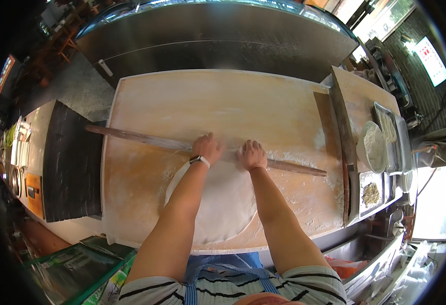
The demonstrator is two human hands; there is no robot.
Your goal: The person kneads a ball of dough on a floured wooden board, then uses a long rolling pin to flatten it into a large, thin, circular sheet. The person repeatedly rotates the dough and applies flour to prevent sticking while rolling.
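Observation:
A long wooden rolling pin (146, 138) lies slantwise across the floured wooden board (215, 99). Beneath and in front of it spreads a wide, pale, rounded sheet of dough (223, 206), its far edge at the pin. My left hand (207, 148), with a watch (199, 159) on the wrist, curls over the pin left of its middle; its fingertips are slightly blurred. A short gap to the right, my right hand (253, 155) grips the pin with bent fingers. The pin's left end juts past the board's left edge. My forearms hide parts of the dough's sides.
On the right, a raised wooden ledge (354, 99) carries a white bowl of flour (373, 146) and a metal tray with noodles (387, 126). Another metal tray (364, 179) stands nearer. A dark-sided counter (72, 164) stands left, and a metal display case (223, 49) beyond the board.

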